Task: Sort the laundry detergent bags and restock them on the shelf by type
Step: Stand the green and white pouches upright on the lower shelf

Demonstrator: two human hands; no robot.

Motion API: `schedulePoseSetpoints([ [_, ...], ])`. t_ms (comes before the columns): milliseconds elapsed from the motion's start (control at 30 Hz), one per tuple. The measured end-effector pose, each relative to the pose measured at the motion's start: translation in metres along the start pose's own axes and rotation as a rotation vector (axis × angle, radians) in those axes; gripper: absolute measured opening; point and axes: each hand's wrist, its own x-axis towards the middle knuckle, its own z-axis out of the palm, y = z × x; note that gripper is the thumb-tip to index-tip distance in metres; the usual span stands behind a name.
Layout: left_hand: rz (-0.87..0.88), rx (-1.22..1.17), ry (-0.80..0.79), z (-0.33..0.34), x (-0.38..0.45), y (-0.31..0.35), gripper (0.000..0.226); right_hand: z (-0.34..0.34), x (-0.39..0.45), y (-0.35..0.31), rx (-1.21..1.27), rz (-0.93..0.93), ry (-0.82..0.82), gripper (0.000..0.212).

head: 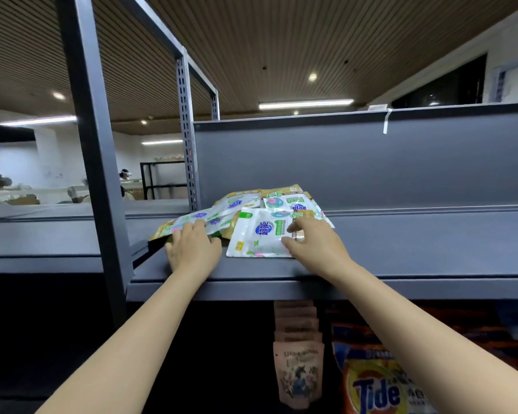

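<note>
Where left hand [193, 249] presses bags [245, 216], lower bags hidden.

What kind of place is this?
Likely a shop stockroom or mock store: grey metal shelving, a pile of detergent bags on it, and Tide bags on the shelf below.

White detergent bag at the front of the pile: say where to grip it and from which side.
Grip the white bag at its near right edge, coming from the shelf front; it lies flat on top, that edge free, where the right hand already pinches it.
</note>
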Motion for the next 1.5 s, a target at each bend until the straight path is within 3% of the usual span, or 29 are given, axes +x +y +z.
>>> schedulePoseSetpoints([
  [333,0.057,-0.034,0.002,0.02,0.057,-0.01,0.044,0.04,0.076,-0.006,-0.314,-0.019,-0.132,0.07],
  [533,-0.003,0.037,-0.093,0.034,0.073,-0.018,0.043,0.046,0.103,-0.004,-0.426,0.029,-0.251,0.088],
  [700,-0.054,0.075,-0.114,0.034,0.078,-0.024,0.045,0.048,0.099,-0.008,-0.333,0.075,-0.131,0.078],
  [800,-0.112,0.05,-0.076,0.031,0.079,-0.024,0.043,0.039,0.092,-0.009,-0.308,0.153,-0.016,0.031],
  [833,-0.119,0.04,-0.045,0.031,0.078,-0.023,0.043,0.033,0.088,-0.008,-0.288,0.179,0.021,0.026],
  [1000,0.108,0.079,0.232,0.024,0.068,-0.005,0.043,0.008,0.071,-0.011,-0.177,0.229,0.281,0.02],
  [1100,0.25,0.117,0.303,0.012,0.052,0.019,0.036,-0.008,0.059,-0.015,-0.091,0.277,0.479,0.026],
  [1200,0.337,0.262,0.239,0.001,0.03,0.046,0.028,-0.025,0.045,-0.019,0.1,0.406,0.619,0.029],
  [1267,0.391,0.27,0.106,0.001,0.014,0.06,0.026,-0.031,0.036,-0.018,0.155,0.438,0.675,0.028],
  [1333,0.429,0.139,-0.116,0.005,0.006,0.064,0.033,-0.032,0.025,-0.015,0.162,0.384,0.701,0.026],
  [1400,0.362,-0.076,-0.304,0.002,0.003,0.06,0.046,-0.032,0.015,-0.01,0.165,0.33,0.683,0.025],
  [1500,0.23,-0.025,-0.179,-0.001,0.017,0.038,0.041,-0.035,0.008,-0.003,0.18,0.355,0.598,0.023],
])
